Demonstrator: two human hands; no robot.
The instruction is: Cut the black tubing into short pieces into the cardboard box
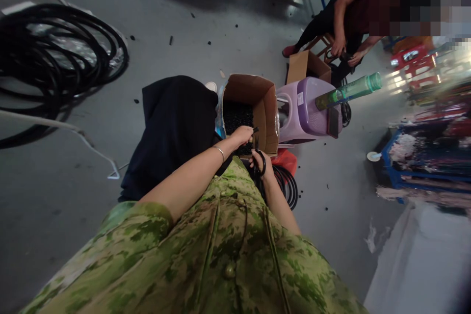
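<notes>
My left hand [243, 134] pinches a short black piece of tube over an open cardboard box [265, 108] filled with small black pieces [237, 115]. My right hand [262, 161] is closed around black-handled scissors, the handle loop showing around my fingers, just beside the box's near corner. A coil of black hose [287, 185] lies on the floor under my right hand. My green camouflage top fills the bottom of the view, and a dark cloth [172, 127] covers my lap.
A large coil of black hose [55, 54] lies on the grey floor at the left. A purple plastic stool [305, 115] carries a green bottle [349, 91]. Another person [342, 24] sits behind it by a smaller box [305, 66]. Blue racks [423, 167] stand right.
</notes>
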